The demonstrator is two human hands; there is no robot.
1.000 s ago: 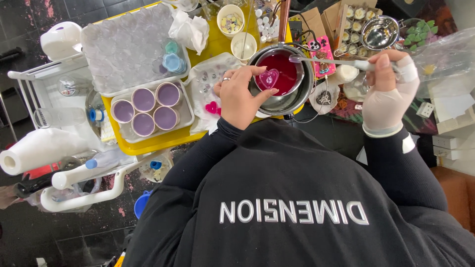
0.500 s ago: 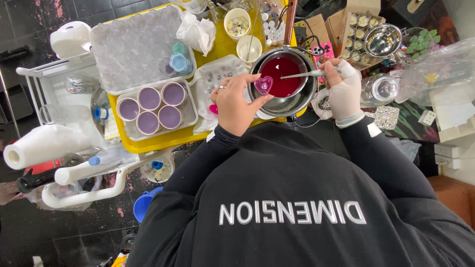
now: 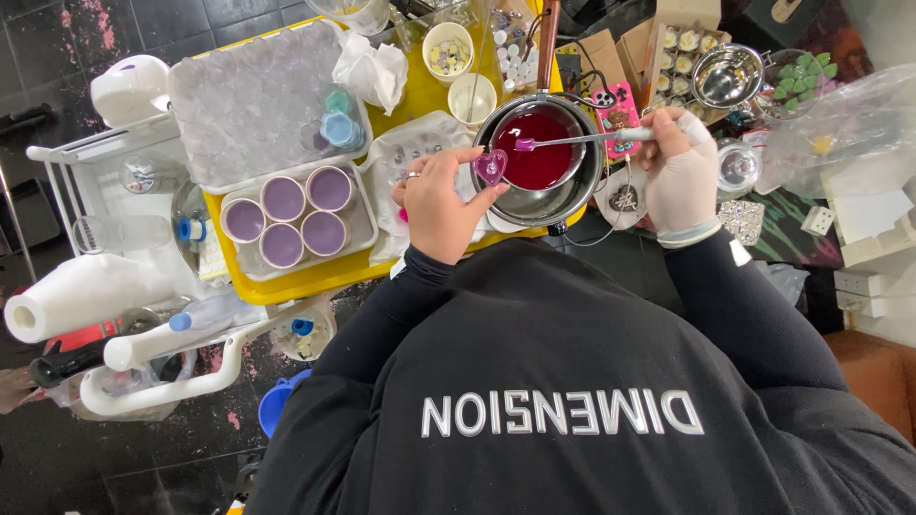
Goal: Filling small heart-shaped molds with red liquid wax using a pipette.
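My left hand pinches a small pink heart-shaped mould at the left rim of a metal pot filled with dark red liquid. My right hand, in a white glove, holds a long spoon level across the pot, its purple-stained bowl just right of the heart mould. Left of my hands, a tray carries several round cups of pale purple wax.
A yellow tray underlies the work. A clear bumpy plastic sheet, crumpled tissue, small cups, a pink device, a steel bowl and a paper roll surround it.
The view has shifted lower. My right hand brought the spoon from the right over the pot, level towards the heart mould. My left hand keeps the mould at the pot's rim.
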